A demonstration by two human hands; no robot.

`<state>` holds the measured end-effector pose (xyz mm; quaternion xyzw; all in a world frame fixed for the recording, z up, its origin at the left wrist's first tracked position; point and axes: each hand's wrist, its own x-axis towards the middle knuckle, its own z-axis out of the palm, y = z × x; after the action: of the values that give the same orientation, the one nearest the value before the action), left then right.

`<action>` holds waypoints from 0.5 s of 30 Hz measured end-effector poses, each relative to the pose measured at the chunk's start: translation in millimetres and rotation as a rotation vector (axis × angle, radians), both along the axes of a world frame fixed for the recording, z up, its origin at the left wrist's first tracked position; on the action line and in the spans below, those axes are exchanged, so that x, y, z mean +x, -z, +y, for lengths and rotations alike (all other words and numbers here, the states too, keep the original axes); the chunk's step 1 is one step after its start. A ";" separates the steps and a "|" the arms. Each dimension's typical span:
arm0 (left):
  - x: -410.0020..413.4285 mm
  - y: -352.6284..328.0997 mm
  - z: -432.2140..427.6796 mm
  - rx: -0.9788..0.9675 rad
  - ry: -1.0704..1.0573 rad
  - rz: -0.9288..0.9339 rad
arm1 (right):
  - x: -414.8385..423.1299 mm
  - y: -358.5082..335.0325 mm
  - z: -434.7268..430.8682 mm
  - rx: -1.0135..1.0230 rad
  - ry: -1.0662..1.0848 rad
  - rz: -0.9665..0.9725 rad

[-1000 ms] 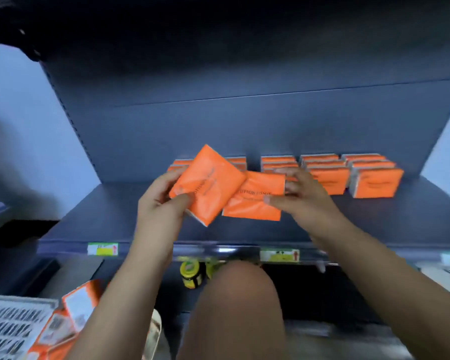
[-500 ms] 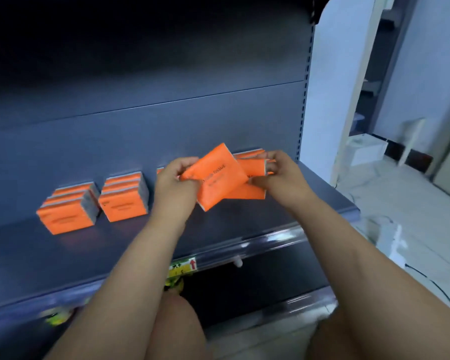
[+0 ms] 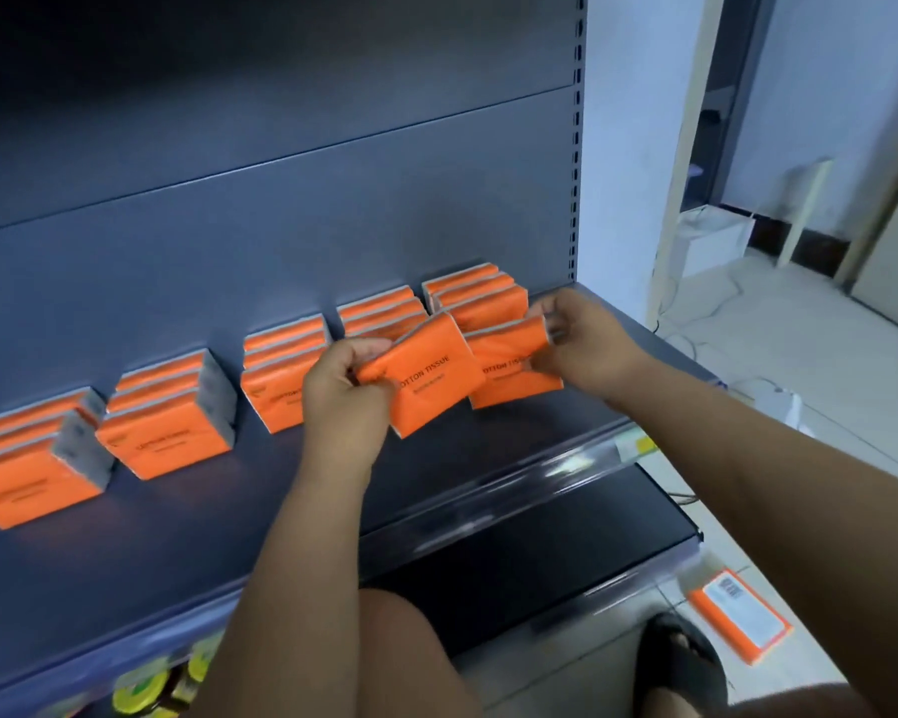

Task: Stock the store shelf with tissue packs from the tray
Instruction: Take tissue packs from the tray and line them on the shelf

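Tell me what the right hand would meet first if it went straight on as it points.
Probably the rightmost row of orange tissue packs on the dark shelf, just behind the orange pack in the right hand; depth unclear.

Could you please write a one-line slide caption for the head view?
Left hand grips the near tissue pack, right hand the far pack, at a shelf with stocked rows.

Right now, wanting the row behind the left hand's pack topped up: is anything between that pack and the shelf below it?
Nothing visible. The shelf under the left hand's pack is bare; the right hand holds a second pack beside it, before the end row.
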<state>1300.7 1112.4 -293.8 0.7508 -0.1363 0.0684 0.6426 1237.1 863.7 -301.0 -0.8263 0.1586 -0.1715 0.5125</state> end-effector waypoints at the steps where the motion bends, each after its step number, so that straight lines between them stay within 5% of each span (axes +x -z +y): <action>1: 1.9 5.4 -3.2 0.012 -0.009 0.016 | 1.5 5.7 -4.0 -0.020 0.004 0.013; 8: 19.2 26.0 -10.5 0.164 -0.028 0.026 | 11.2 13.5 -19.9 -0.286 0.117 0.001; 15: 27.2 40.6 -16.2 0.391 -0.077 -0.191 | 28.4 13.4 -16.8 -0.440 0.137 0.038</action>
<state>1327.9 1096.2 -334.5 0.8559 -0.1785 0.1360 0.4660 1265.4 846.9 -314.4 -0.9086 0.1829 -0.2207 0.3038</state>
